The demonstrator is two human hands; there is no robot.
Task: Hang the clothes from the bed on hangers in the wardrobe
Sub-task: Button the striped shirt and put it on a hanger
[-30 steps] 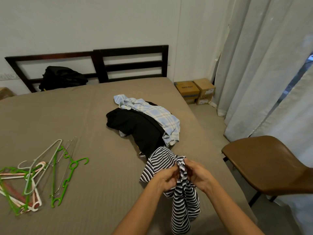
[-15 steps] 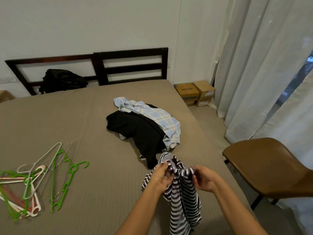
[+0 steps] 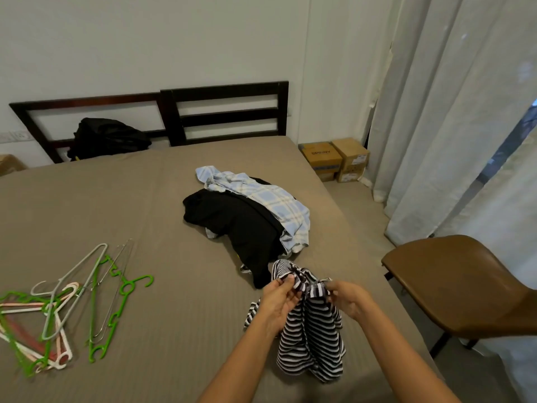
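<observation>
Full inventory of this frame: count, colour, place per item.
bed: 1, tan, centre
headboard: 1, dark wood, at wall
bag: 1, black, by headboard
checked shirt: 1, pale blue, mid-bed, on black garment
black garment: 1, black, mid-bed
striped top: 1, black-white, near edge of bed
hangers: several, green, white, pink, wire, bed's left
boxes: at least 2, brown, floor by curtains
chair: 1, brown, right of bed
curtains: white, right
left hand: 1, grips striped top
right hand: 1, grips striped top

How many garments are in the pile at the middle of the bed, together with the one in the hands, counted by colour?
Striped garment, black and white: 1
Black garment: 1
Blue checked shirt: 1
Total: 3 visible
</observation>
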